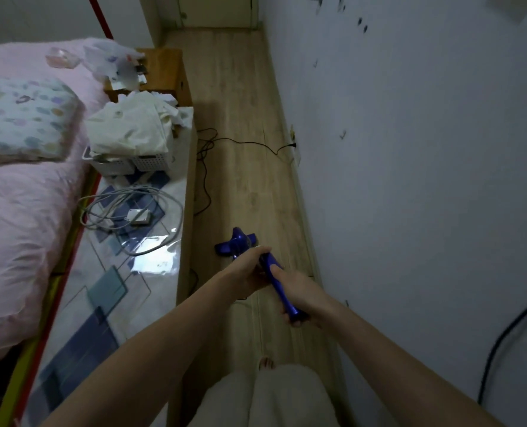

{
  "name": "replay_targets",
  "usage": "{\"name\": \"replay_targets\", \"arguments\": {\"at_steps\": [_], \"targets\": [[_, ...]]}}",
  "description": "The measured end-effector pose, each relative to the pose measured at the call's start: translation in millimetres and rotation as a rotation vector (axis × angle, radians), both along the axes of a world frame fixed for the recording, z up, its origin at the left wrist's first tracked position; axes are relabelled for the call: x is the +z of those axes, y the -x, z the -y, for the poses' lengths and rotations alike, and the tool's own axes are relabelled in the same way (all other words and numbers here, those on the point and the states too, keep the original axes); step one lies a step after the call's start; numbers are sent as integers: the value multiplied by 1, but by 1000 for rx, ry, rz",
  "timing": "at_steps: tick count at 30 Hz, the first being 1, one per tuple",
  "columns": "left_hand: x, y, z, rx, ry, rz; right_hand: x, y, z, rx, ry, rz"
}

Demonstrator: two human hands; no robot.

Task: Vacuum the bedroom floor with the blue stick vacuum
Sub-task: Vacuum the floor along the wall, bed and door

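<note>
Vacuuming in progress; strip of floor (240, 97) ahead not yet covered.
Left hand (250, 272) and right hand (299, 291) both grip the blue stick vacuum (274, 278); its head (234, 245) sits on floor between bed platform (151, 260) and wall (410, 149), black cable (250, 143) lying ahead.

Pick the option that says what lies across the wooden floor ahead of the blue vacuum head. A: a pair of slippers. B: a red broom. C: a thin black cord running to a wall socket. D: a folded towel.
C: a thin black cord trails over the floor from the bedside to a wall socket, beyond the blue stick vacuum held in both hands.
</note>
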State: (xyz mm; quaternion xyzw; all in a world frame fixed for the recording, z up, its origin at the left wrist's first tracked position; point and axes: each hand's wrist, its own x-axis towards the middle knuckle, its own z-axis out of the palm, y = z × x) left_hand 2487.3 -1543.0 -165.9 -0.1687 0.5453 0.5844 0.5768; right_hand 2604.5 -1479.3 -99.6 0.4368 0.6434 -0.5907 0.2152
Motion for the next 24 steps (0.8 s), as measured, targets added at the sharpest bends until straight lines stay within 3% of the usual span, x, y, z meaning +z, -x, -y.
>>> {"name": "replay_targets", "arguments": {"at_steps": [10,17,24], "targets": [[36,-44,64,-297,-72,-17,38,-44,81,-240,36,47],[39,-30,126,-473,-59,-24,22,-35,169,-513,170,-101],[40,-10,146,-583,-85,-54,-4,-13,204,-663,173,-147]]}}
